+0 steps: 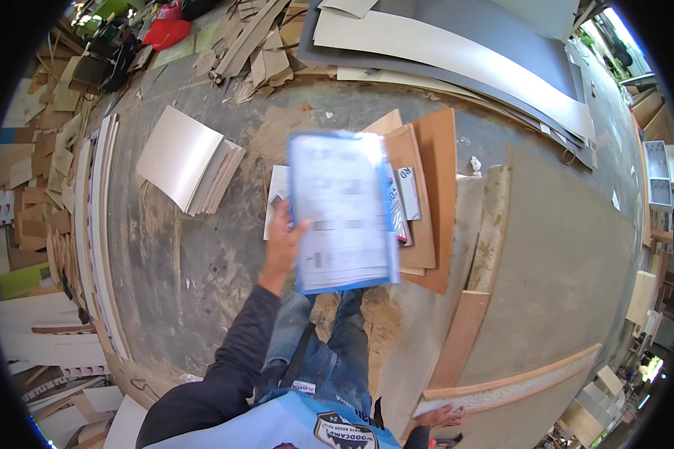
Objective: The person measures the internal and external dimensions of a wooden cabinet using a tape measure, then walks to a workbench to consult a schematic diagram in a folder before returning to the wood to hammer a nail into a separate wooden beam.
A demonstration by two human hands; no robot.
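Observation:
My left hand is closed on the left edge of a blue-rimmed document folder with printed sheets. The folder is raised in front of me and smeared by motion. Behind it, brown boards and a flat printed package show in part, partly covered by it. Down at the lower right, my right hand lies with fingers stretched out on the large grey-brown panel, touching the end of a wood-edged strip. A small red and dark object shows just below that hand, too cut off to name.
A stack of pale panels sits on the floor to the left, near long white strips. Large grey and white sheets lie at the far side beside scrap wood. The big panel fills the right.

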